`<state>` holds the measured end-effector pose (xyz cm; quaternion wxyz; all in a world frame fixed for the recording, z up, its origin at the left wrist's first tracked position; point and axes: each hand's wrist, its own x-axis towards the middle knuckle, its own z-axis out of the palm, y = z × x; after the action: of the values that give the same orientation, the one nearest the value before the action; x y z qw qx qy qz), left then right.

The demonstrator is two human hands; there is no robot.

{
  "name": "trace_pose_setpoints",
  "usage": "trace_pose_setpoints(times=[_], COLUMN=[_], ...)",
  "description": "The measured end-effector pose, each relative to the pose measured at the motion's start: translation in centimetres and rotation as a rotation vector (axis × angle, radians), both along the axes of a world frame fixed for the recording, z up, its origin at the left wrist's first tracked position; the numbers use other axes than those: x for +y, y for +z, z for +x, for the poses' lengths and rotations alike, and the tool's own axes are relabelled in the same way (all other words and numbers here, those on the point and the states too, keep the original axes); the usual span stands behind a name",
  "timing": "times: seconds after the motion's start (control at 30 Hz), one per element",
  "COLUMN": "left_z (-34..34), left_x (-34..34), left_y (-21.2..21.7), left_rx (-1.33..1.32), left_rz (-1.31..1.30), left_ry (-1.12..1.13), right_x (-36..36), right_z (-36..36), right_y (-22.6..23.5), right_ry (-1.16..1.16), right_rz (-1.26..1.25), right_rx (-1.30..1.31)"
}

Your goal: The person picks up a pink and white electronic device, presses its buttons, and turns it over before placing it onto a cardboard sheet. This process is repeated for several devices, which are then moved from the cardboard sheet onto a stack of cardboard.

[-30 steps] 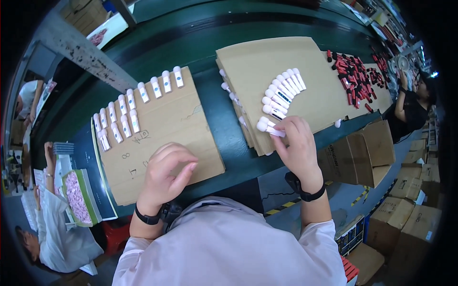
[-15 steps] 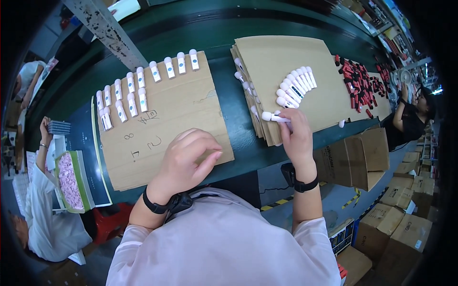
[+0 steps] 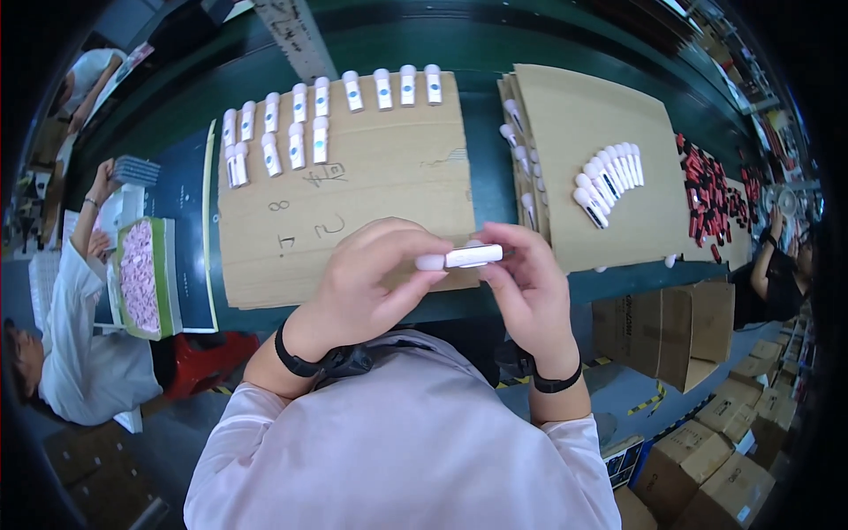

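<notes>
Head view showed a small, smooth white plastic stick with a round, pale pink end (image 3: 474,256) up between the two hands, near the front edge of the flat brown cardboard sheet (image 3: 389,212). It lay sideways, almost level, with its pink end to the left and its white end to the right. The right hand (image 3: 534,283) pinched the white end with thumb and fingers. The left hand (image 3: 367,274) was bent around the pink end, and that hand was nearer to it, but I could not tell if it squeezed. Past the right hand, a curved row of white sticks (image 3: 609,177) lay on a brown cardboard stack (image 3: 592,115). White sticks with blue dots (image 3: 352,93) lay on the sheet. Both cardboards were on the dark green worktop (image 3: 490,132).
</notes>
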<state>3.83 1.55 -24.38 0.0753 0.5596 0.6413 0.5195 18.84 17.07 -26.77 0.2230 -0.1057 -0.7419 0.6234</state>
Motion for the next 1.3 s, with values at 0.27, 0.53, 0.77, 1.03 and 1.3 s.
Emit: trace_pose_setpoints(times=[0.27,0.53,0.77,1.03,1.3], left_z=[-1.3,-2.3,-2.8,-2.3,-2.0], left_x=[-4.4,-6.5,-7.6,-7.3,-6.5], left_y=[0.6,0.2,0.3,0.1,0.3], left_rx=[-0.283,-0.168,-0.028,-0.109,-0.175], left_rz=[-0.038,0.013,-0.051,-0.005,-0.041], left_ry=[0.039,0.054,0.054,0.066,0.001], right_x=[-1.0,-4.8,-5.6,-5.5,-5.6], right_z=[-2.4,-3.6,-4.3,-3.4,-3.4], right_y=[-0.6,0.7,1.1,1.9,1.5], right_ry=[0.393,0.064,0.059,0.078,0.061], right_rz=[-1.308,-0.011,0.098,0.168,0.115], right_rx=[0.220,0.111,0.201,0.158,0.204])
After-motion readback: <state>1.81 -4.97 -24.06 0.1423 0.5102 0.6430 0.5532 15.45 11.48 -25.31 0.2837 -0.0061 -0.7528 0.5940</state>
